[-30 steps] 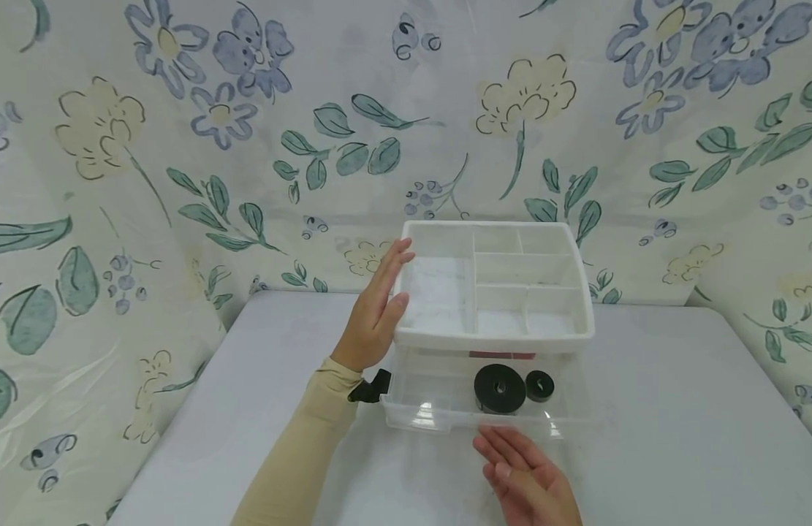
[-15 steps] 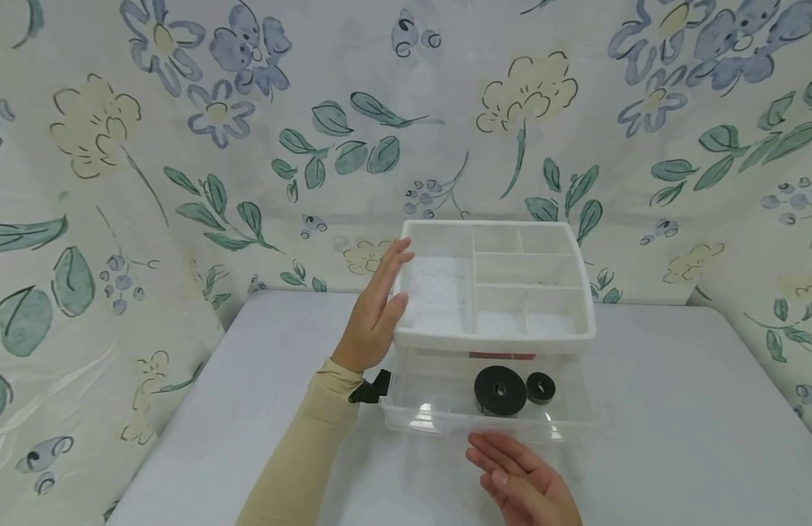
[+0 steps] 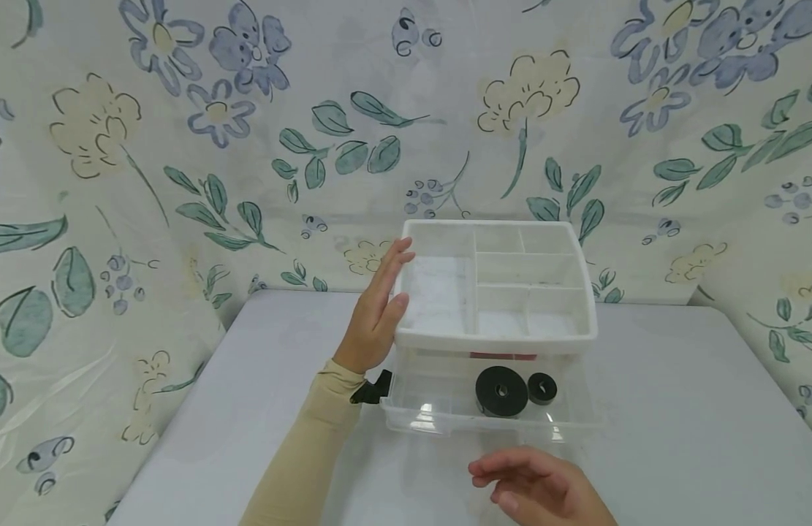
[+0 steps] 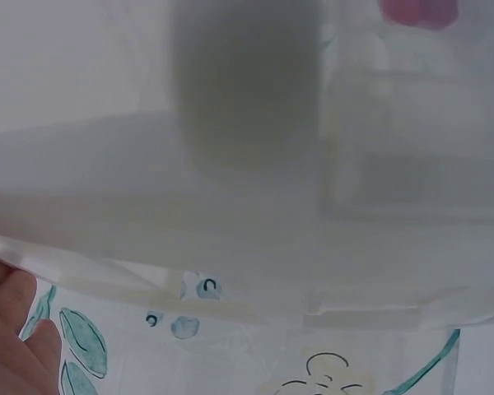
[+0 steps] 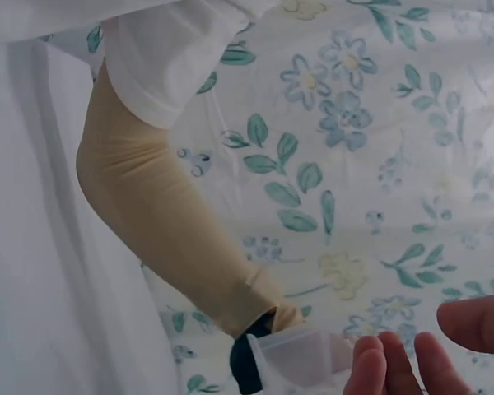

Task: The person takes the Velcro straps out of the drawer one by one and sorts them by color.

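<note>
A white plastic organizer box with a divided top tray stands near the back of the table. My left hand rests along its left side, fingers nearly straight and fingertips at the rim. Below the tray, a clear drawer sticks out toward me. Inside it lie a large black roll and a smaller black roll, which look like tape. My right hand hovers before the drawer, fingers loosely bent, holding nothing. In the right wrist view its fingertips appear at the lower right.
A white table extends on both sides of the box. Floral cloth hangs behind it and at the sides. A red strip shows under the tray's front edge. A black band sits at my left wrist.
My right hand has drawn back from the drawer's front edge toward me, and its fingers have bent more. My left hand, the box and the drawer stay nearly as they were.
</note>
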`<action>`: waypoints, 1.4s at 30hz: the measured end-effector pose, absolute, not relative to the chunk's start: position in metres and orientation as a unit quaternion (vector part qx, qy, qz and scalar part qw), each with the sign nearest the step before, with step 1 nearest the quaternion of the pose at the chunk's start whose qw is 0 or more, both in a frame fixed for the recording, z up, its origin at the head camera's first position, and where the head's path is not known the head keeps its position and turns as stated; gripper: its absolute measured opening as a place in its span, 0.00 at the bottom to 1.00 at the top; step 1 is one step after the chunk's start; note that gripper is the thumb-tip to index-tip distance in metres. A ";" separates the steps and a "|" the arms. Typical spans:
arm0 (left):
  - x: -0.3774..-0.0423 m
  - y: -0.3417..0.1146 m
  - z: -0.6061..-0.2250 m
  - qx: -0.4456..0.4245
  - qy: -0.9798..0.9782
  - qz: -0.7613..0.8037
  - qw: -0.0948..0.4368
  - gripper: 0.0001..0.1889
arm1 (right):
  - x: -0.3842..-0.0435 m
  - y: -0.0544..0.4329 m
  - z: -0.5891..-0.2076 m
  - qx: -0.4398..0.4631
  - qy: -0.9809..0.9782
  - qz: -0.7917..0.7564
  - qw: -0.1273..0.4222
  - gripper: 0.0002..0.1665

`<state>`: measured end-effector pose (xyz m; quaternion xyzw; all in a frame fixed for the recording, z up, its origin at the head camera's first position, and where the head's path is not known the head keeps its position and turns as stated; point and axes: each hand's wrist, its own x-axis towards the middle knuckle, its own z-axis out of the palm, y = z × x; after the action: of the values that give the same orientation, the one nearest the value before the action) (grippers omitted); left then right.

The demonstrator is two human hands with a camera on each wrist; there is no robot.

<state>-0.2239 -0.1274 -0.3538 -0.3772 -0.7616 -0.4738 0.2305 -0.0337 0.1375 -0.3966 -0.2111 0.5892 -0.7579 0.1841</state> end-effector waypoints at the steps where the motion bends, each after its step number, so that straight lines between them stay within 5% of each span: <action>1: -0.224 -0.128 -0.354 -0.378 -0.762 -0.473 0.231 0.28 | -0.034 0.139 -0.394 -0.229 0.591 -0.754 0.174 0.20; 8: -0.223 -0.128 -0.353 -0.380 -0.762 -0.470 0.234 0.28 | -0.038 0.150 -0.371 -0.292 0.666 -0.685 0.053 0.22; 21: -0.224 -0.128 -0.352 -0.382 -0.763 -0.465 0.235 0.28 | -0.055 0.158 -0.338 -0.307 0.710 -0.631 -0.057 0.26; 42: -0.224 -0.128 -0.352 -0.379 -0.767 -0.462 0.235 0.28 | -0.094 0.163 -0.318 -0.287 0.851 -0.431 -0.088 0.25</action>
<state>-0.2239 -0.1280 -0.3525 -0.3791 -0.7667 -0.4616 0.2355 -0.0935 0.1633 -0.3179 -0.2872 0.8508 -0.4312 -0.0876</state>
